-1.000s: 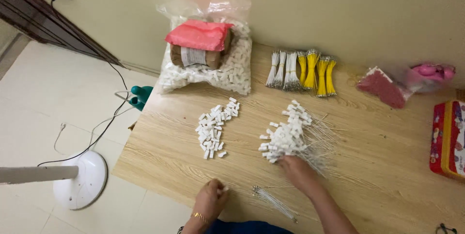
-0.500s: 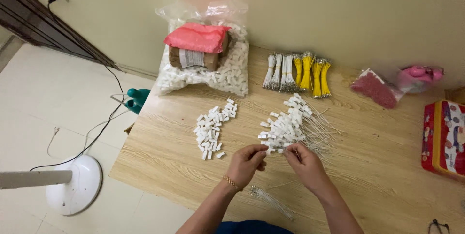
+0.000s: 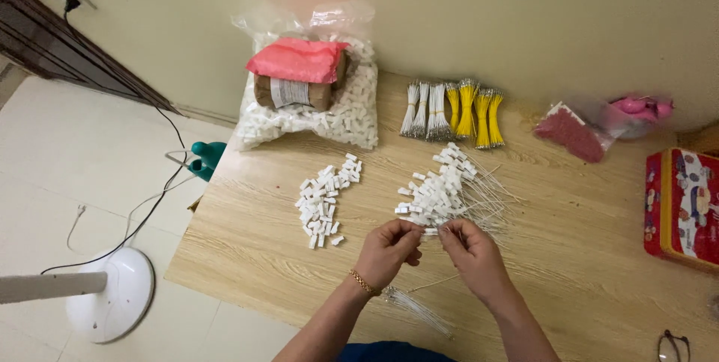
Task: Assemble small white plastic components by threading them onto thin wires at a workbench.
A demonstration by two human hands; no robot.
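My left hand [image 3: 388, 251] and my right hand [image 3: 475, 255] meet fingertip to fingertip over the wooden table [image 3: 247, 250], pinching a small white connector piece [image 3: 430, 232] between them. Just beyond lies a heap of white connectors with thin wires attached [image 3: 448, 188]. A pile of loose white connectors [image 3: 324, 199] sits to the left of my hands. A small bunch of loose thin wires [image 3: 416, 308] lies on the table under my left wrist.
A clear bag of white connectors [image 3: 338, 116] stands at the back with a pink-topped brown packet [image 3: 298, 70] on it. Bundles of white and yellow wires [image 3: 452, 112] lie beside it. A red tin [image 3: 681, 206] sits at the right edge. A white fan base [image 3: 112, 294] stands on the floor.
My left hand came up from the table's near edge to meet my right hand by the wired heap, and both now pinch a small white piece together.
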